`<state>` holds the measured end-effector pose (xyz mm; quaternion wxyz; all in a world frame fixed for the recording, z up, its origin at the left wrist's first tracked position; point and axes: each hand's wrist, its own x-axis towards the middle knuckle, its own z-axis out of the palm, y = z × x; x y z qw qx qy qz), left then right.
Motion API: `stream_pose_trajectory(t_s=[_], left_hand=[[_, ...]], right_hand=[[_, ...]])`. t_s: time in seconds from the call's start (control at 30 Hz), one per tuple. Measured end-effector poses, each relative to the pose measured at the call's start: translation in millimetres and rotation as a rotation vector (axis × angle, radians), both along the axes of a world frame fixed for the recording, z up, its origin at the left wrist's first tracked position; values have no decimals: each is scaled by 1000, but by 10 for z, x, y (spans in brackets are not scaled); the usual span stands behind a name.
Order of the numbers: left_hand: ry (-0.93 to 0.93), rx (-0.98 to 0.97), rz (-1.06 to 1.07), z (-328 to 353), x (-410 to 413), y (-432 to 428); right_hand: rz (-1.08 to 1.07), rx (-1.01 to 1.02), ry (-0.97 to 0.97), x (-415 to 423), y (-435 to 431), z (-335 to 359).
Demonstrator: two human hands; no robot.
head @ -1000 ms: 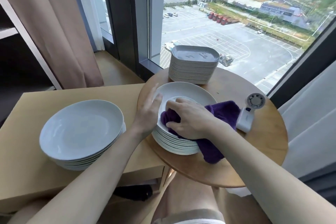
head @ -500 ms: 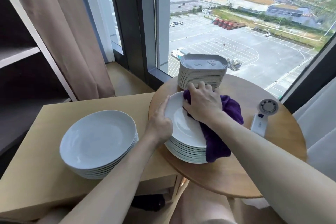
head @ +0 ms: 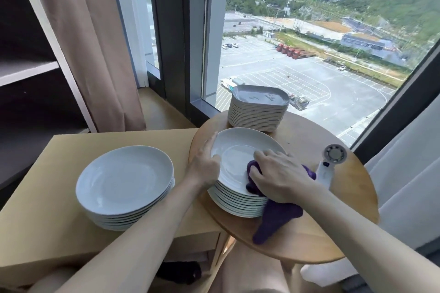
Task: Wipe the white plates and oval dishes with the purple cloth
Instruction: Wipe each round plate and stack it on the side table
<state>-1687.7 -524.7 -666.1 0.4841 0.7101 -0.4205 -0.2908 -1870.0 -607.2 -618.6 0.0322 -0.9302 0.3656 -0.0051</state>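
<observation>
Bunched purple cloth [head: 278, 219] clutched in right hand [head: 281, 176] on white plate [head: 235, 150]; left hand [head: 204, 166] flat against rim

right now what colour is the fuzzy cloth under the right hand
Deep purple: the fuzzy cloth under the right hand, clearest in the head view.

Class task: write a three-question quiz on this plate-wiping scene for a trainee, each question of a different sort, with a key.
1. True or false: the right hand presses the purple cloth onto the top plate of the stack on the round table.
2. Where does the stack of oval dishes stand? A) on the rectangular table; B) on the round table, on its window side; C) on the shelf.
3. Fill in: the left hand rests on the top plate's ____.
Key: 1 true; 2 B; 3 rim.
</observation>
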Motion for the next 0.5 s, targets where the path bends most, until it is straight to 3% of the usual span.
stream_pose_trajectory(t_s=[0.33,0.5], left_hand=[[71,-99,37,-46,-21,-32],[128,-139,63,-55,-33,-29]], right_hand=[[102,277,-123,579,115,-101],[140,210,-234,722,35,-207]])
